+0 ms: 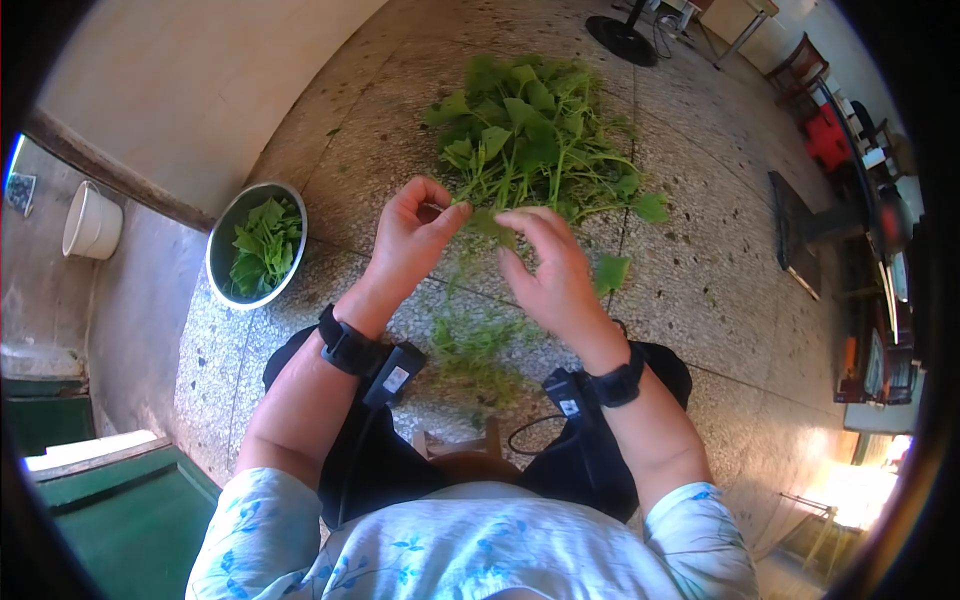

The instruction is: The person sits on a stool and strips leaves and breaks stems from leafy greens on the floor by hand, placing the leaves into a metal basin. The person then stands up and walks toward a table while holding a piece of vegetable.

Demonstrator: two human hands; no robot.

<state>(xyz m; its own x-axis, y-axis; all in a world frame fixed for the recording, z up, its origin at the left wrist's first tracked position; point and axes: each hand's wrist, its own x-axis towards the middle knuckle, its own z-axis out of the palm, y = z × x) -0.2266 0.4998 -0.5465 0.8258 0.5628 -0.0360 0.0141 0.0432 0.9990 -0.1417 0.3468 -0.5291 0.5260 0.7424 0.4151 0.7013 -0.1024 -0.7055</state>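
Observation:
In the head view my left hand (415, 225) pinches a green leafy stem (487, 228) between thumb and fingertips. My right hand (553, 262) faces it, its curled fingers and thumb around the leaf's other side; the exact contact is blurred. Just beyond both hands lies a large heap of leafy green shoots (530, 130) on the speckled floor. Below the hands, between my knees, is a loose pile of thin green stems and trimmings (475, 350). A metal bowl (213, 262) stands to the left with picked green leaves (266, 245) in it.
A single leaf (611, 273) lies right of my right hand. A white bucket (92, 220) is at the far left, near a green door (135, 525). A black round stand base (621, 40) is at the back. Furniture, including a wooden chair (800, 68), lines the right side.

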